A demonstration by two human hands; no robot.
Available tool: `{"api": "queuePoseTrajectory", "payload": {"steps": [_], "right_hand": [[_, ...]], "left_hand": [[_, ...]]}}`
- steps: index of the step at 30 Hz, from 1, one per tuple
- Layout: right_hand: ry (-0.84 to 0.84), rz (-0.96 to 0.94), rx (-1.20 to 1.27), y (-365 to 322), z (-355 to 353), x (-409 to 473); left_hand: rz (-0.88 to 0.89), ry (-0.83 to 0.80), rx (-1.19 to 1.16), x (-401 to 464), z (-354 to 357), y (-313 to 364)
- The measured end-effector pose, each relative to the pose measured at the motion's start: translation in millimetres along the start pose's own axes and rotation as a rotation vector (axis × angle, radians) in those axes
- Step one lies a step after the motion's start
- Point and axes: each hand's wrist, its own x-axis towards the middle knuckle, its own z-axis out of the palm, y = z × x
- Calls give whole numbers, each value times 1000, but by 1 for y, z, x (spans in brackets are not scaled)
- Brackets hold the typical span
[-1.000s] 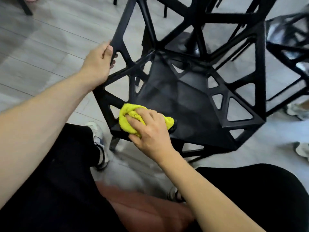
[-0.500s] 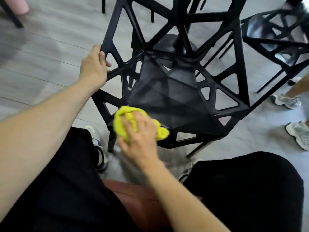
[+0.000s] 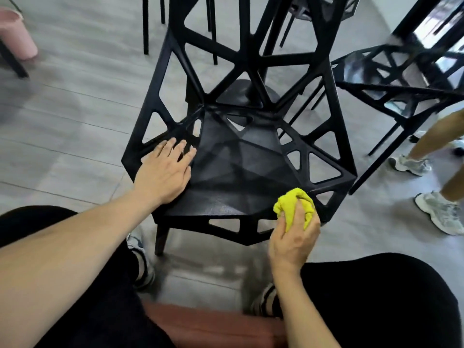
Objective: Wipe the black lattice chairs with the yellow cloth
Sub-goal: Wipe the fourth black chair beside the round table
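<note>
A black lattice chair [image 3: 241, 167] stands right in front of my knees, its seat facing me. My left hand [image 3: 165, 172] lies flat on the left side of the seat with the fingers spread and straight. My right hand [image 3: 295, 234] grips a bunched yellow cloth [image 3: 295, 204] against the seat's front right corner. A second black lattice chair [image 3: 396, 79] stands at the right, partly under a glossy dark table.
Another person's legs and white sneakers [image 3: 438, 212] are at the right edge. A pink bin [image 3: 15, 33] sits at the far left beside black legs. More black chair legs [image 3: 145, 26] stand behind the chair. Grey plank floor lies to the left.
My left hand let go of the chair's left frame and now lies flat on the seat. My right hand carried the cloth from the front left corner to the front right corner.
</note>
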Motion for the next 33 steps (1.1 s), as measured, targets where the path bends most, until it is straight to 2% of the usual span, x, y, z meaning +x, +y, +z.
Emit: {"api": "queuePoseTrajectory", "payload": {"steps": [1, 3, 6, 9, 11, 13, 16, 19, 22, 25, 30, 33], "right_hand": [[2, -44, -15, -7, 0, -2], [-59, -255, -29, -37, 5, -17], [-273, -569, -8, -99, 21, -41], [-439, -708, 3, -138, 39, -31], [-560, -698, -31, -139, 49, -3], [-591, -617, -106, -126, 60, 42], [-522, -462, -247, -93, 80, 122], [-422, -411, -347, -68, 98, 178], [-350, -449, -414, -70, 119, 198], [-353, -475, -410, -87, 140, 219], [-305, -368, -388, -115, 171, 243], [-394, -436, -265, -139, 181, 222]], "left_hand": [[-18, 5, -9, 0, 0, 1], [-33, 10, -14, -1, 0, 2], [-52, 38, -77, 1, -4, 3], [-113, 85, -192, 7, -5, 0], [-151, 91, -313, 11, -7, -4], [-166, 78, -326, 12, -8, -5], [-135, 42, -188, 11, -9, 2], [-141, -11, -104, 16, -10, 9], [-142, 7, -97, 25, -5, 3], [-124, 29, -72, 30, 3, -3], [-92, 84, -56, 32, 15, -1], [-105, 68, -54, 33, 13, 0]]}}
